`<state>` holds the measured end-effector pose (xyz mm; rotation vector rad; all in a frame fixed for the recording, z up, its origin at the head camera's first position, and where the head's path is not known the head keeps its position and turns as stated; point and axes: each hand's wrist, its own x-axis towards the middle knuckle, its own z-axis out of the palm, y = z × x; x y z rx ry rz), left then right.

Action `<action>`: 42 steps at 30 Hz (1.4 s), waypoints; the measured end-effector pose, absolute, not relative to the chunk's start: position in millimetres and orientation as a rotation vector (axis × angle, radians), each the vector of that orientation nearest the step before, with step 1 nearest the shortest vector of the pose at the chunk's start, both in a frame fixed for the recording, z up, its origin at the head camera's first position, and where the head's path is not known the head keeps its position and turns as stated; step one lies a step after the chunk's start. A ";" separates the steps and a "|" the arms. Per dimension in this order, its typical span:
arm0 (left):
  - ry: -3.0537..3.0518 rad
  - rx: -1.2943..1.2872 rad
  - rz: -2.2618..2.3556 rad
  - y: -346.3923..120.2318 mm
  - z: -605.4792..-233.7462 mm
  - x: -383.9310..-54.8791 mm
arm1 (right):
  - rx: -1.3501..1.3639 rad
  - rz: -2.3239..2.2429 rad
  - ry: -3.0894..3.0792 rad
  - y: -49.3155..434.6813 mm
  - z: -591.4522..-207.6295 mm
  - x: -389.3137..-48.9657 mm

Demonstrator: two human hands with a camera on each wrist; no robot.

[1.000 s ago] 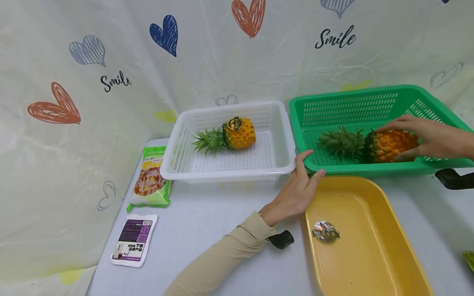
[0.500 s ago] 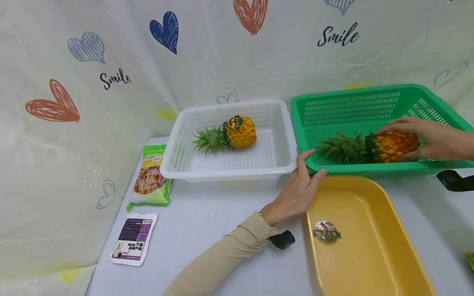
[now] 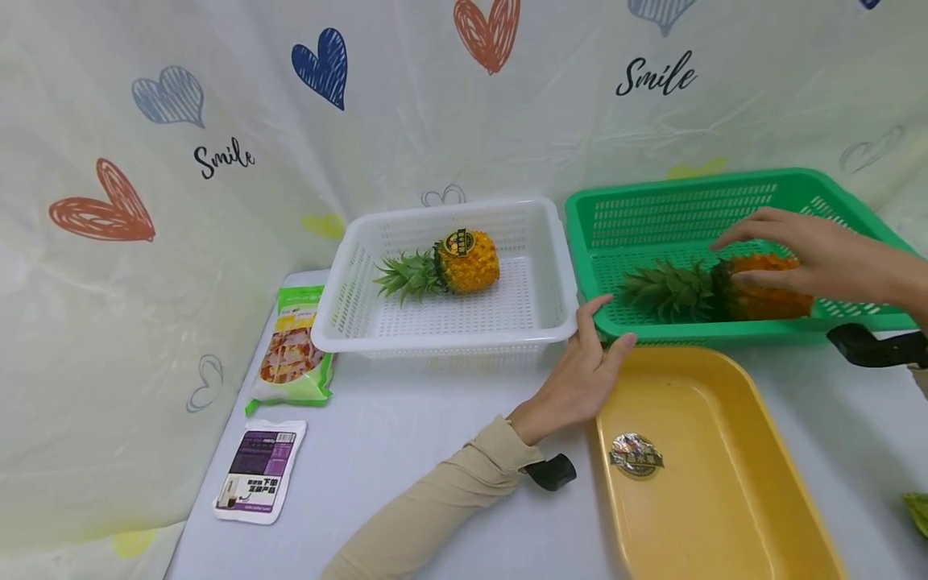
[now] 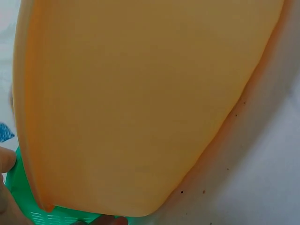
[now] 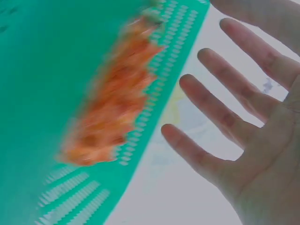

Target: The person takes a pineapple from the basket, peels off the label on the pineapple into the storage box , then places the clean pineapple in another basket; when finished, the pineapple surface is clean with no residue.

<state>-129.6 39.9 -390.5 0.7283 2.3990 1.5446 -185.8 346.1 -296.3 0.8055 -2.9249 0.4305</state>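
Observation:
My right hand is above a pineapple in the green basket, its fingers spread and holding nothing. The pineapple lies on its side, leafy crown toward the left. In the right wrist view, the palm and straight fingers are apart from the blurred orange fruit. My left hand grips the green basket's near left corner, index finger on one side and thumb on the other. A second pineapple, with a black and gold label, lies in the white basket.
A yellow tray with a round sticker sits in front of the green basket. At left lie a green food bag and a purple and white packet. A green thing shows at the right edge.
My right hand has let go of the pineapple in the green basket and lifted slightly off it, fingers spreading. My left hand stays at the basket corner.

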 end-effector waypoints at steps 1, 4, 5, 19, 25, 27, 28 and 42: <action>2.392 0.718 1.552 40.2 -390.5 -128.9 | 0.817 0.425 -2.899 342.9 -292.6 -186.4; 2.382 0.686 1.571 40.6 -390.4 -127.0 | 0.864 0.411 -2.819 333.1 -282.3 -187.3; 2.378 0.677 1.577 40.6 -390.1 -126.2 | 0.880 0.412 -2.795 329.1 -279.3 -187.0; 2.201 0.716 1.206 -44.7 -333.5 -109.0 | 1.091 0.571 -2.615 253.7 -254.3 -167.2; 2.387 0.839 1.227 -130.6 -311.0 -112.6 | 1.156 0.585 -2.602 229.5 -256.1 -163.1; 2.588 0.872 1.249 -156.2 -312.3 -118.8 | 1.161 0.607 -2.611 222.4 -258.3 -163.9; 2.698 0.872 1.263 -169.3 -313.9 -121.8 | 1.162 0.623 -2.618 217.6 -259.4 -165.2; 3.147 -0.048 1.326 -244.5 -358.1 -141.8 | 1.085 0.942 -2.781 142.0 -267.3 -206.2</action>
